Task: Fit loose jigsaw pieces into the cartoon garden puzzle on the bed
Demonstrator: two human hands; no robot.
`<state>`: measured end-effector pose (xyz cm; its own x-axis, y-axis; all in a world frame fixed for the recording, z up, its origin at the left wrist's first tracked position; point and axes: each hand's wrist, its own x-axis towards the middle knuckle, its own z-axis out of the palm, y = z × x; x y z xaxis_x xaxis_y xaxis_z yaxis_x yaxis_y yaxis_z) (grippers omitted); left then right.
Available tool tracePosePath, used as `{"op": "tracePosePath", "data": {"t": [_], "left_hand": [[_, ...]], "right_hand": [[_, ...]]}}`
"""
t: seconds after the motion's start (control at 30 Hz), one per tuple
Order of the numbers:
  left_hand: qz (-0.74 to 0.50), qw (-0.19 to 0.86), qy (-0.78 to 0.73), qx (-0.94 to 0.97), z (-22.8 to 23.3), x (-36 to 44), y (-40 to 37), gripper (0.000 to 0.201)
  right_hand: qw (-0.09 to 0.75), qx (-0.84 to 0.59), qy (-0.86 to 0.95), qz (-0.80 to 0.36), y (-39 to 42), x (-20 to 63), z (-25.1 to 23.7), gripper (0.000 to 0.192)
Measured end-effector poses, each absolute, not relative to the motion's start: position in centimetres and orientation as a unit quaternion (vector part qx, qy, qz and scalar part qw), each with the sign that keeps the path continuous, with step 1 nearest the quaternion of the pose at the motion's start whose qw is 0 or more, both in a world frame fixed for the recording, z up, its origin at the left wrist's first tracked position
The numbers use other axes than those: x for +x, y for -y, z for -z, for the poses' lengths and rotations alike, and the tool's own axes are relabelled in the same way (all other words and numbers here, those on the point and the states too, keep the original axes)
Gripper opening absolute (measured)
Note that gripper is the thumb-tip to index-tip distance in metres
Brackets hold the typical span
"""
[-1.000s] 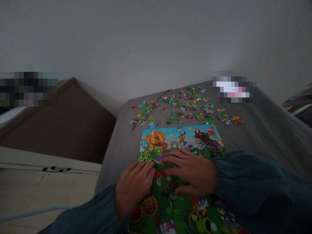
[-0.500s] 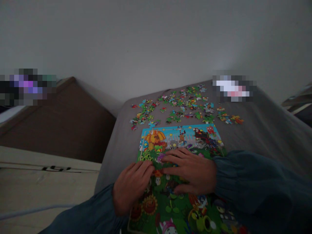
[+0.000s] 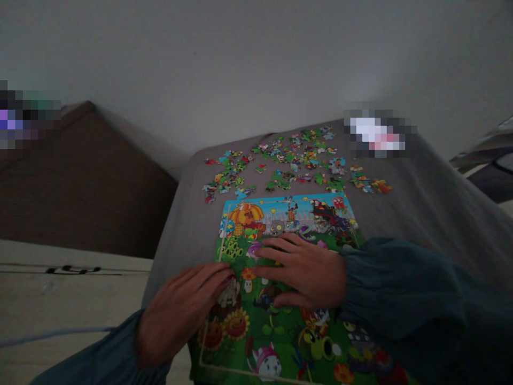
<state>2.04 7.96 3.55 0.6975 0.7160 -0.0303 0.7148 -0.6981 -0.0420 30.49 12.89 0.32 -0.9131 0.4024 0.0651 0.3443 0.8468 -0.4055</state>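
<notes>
A colourful cartoon jigsaw puzzle board (image 3: pixel 280 342) lies on a grey cloth-covered surface (image 3: pixel 420 198) in front of me. My right hand (image 3: pixel 304 270) lies flat on the middle of the puzzle picture, fingers spread and pointing left. My left hand (image 3: pixel 180 310) rests at the puzzle's left edge, fingers stretched toward the right hand's fingertips, holding nothing that I can see. Beyond the board, several loose puzzle pieces (image 3: pixel 296 166) are scattered across the cloth.
A brown upholstered piece (image 3: pixel 88 182) stands to the left, with a pale wooden surface (image 3: pixel 60 299) in front of it. A blurred white and pink object (image 3: pixel 377 136) sits at the far right of the cloth. A plain wall rises behind.
My left hand has slid down and left, away from the right hand's fingertips toward the puzzle's left edge. The view has shifted a little; the right hand stays flat on the picture.
</notes>
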Motion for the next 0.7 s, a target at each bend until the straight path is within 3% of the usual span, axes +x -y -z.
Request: {"op": "tracePosePath", "data": {"t": [0.37,0.7], "left_hand": [[0.007,0.117,0.392,-0.913,-2.1,3.5,-5.7,0.050],[0.009,0.100,0.374,-0.922,-1.3,2.2,-6.5,0.048]], "right_hand": [[0.074,-0.202,0.961,-0.174,-12.8,30.4,0.0,0.062],[0.074,-0.200,0.963,-0.167,-13.0,30.3,0.3,0.063]]}}
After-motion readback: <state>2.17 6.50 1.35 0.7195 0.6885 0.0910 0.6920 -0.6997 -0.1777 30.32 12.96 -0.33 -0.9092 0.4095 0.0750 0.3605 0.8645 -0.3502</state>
